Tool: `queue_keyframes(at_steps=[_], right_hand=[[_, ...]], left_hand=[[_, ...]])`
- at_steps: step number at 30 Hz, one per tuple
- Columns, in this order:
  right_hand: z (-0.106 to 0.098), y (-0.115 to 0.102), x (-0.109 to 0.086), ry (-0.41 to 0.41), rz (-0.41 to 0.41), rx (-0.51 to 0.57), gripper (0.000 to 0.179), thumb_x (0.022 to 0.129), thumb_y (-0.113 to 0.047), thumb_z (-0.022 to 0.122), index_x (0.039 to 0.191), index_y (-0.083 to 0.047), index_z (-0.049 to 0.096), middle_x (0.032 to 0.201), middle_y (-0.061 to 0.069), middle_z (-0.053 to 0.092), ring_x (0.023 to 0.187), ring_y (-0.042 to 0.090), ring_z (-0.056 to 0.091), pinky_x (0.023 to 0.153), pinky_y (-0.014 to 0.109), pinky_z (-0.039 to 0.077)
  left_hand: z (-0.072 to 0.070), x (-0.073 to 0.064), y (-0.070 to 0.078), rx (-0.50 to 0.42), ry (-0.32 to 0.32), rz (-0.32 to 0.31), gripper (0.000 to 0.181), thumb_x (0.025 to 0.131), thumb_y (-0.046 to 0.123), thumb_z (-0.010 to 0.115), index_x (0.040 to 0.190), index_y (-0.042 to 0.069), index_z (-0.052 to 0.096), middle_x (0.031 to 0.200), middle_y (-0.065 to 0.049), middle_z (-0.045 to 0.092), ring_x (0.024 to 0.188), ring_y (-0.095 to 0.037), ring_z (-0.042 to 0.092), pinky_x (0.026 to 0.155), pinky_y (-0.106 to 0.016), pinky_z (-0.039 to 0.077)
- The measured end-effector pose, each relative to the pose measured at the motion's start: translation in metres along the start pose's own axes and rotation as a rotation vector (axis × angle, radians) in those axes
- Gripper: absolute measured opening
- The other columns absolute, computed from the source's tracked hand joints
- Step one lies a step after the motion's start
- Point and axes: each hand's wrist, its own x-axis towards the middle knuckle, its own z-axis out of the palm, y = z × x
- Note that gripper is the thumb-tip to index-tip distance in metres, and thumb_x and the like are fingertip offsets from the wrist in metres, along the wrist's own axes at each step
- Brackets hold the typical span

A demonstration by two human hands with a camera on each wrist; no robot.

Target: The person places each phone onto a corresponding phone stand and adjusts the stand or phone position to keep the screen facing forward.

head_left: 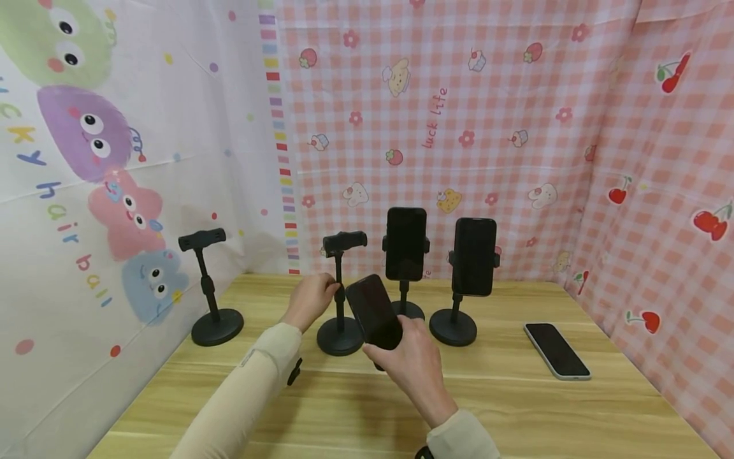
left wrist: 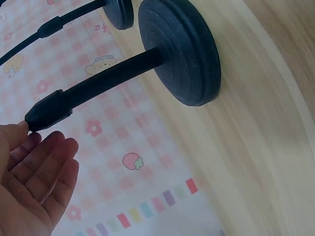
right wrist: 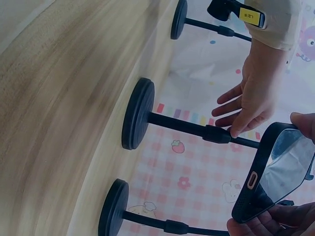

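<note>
My left hand (head_left: 311, 299) is at the pole of a black phone stand (head_left: 341, 338), near the middle of the table. In the left wrist view, its thumb and forefinger pinch the pole at the end of the collar (left wrist: 49, 110), the other fingers loosely spread. The clamp (head_left: 345, 241) on top of this stand holds no phone. My right hand (head_left: 415, 363) grips a dark smartphone (head_left: 373, 309) by its lower edges, tilted in front of the stand. In the right wrist view, the phone's black case (right wrist: 258, 169) and charging port show, with thumb and fingers at opposite edges.
To the right, two stands hold upright phones, one (head_left: 406, 242) behind my right hand and one (head_left: 474, 255) beyond it. A stand (head_left: 216, 328) with a bare clamp is at the left. A light-edged phone (head_left: 556, 350) lies flat on the wooden table (head_left: 608, 408). Patterned cloth hangs behind.
</note>
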Motion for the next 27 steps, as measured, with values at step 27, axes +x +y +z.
queue_keyframes(at_steps=[27], right_hand=[[-0.002, -0.006, 0.003, 0.052, -0.02, 0.066, 0.082, 0.071, -0.056, 0.083, 0.131, -0.005, 0.06, 0.122, 0.014, 0.058, 0.092, 0.026, 0.06, 0.078, 0.046, 0.052]], left_hand=[[-0.022, -0.013, -0.007, -0.023, 0.094, -0.004, 0.024, 0.1, 0.027, 0.061, 0.105, 0.006, 0.071, 0.097, -0.011, 0.073, 0.082, -0.027, 0.068, 0.071, -0.045, 0.053]])
